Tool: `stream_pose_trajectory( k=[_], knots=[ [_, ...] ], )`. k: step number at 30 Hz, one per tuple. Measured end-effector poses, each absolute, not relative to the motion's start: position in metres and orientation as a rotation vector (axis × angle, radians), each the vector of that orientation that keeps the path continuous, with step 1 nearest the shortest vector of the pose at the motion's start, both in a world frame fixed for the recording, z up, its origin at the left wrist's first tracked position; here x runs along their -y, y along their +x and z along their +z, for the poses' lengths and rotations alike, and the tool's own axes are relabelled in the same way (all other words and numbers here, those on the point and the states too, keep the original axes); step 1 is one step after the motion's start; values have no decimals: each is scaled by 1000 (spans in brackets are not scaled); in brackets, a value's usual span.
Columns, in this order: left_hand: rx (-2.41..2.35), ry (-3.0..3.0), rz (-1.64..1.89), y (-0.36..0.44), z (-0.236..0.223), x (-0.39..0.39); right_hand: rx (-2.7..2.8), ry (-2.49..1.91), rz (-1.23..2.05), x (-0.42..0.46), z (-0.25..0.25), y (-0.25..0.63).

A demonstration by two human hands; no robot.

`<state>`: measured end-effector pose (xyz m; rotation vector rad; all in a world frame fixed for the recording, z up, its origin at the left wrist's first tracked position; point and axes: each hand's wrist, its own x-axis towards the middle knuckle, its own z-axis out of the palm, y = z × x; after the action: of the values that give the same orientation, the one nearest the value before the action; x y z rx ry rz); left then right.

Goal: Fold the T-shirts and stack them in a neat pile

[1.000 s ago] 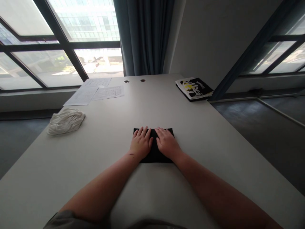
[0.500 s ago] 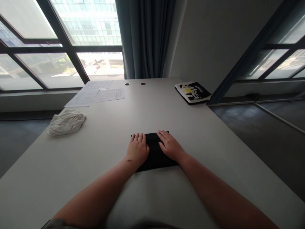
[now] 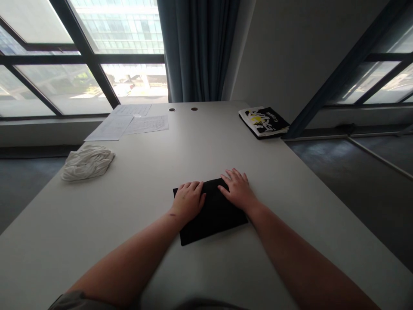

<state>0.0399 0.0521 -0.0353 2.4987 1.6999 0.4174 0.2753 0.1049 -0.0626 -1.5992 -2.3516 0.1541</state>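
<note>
A flat black rectangular piece (image 3: 214,215) lies on the white table in front of me, turned slightly so its right side sits farther away. Whether it is folded cloth, a pouch or a folder I cannot tell. My left hand (image 3: 189,200) rests palm down on its left part, fingers stretched out towards the far edge. At its far right corner is my right hand (image 3: 238,189), with fingers spread and partly past the edge. Neither hand is closed round anything. The hands hide parts of the left and right edges.
On the white table (image 3: 129,241), a bundled white cloth (image 3: 88,162) lies at the left edge. Several printed sheets (image 3: 109,127) are at the far left. A black bag or packet with white and yellow print (image 3: 266,122) lies far right. Two cable holes are near the back, before a curtain (image 3: 196,51).
The black piece has turned counterclockwise, its near left corner coming closer to me. My right hand has moved right and its fingers have spread. My left hand stays on the left part.
</note>
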Motion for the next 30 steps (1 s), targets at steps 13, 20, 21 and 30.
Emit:
stream_pose_trajectory(
  k=[13,20,21,30],
  knots=[
    [-1745,2402,315,44,-20,-44,2376,-1121,516,-102,-58,277],
    [-1593,2375,291,44,-21,-48,2186,-1023,733,-98,-51,273],
    [-1585,2383,300,44,-21,-47,2146,-1006,774,-96,-49,273],
    [-1473,2064,331,42,-10,-52,1690,-936,1244,-89,-37,276]
  ],
)
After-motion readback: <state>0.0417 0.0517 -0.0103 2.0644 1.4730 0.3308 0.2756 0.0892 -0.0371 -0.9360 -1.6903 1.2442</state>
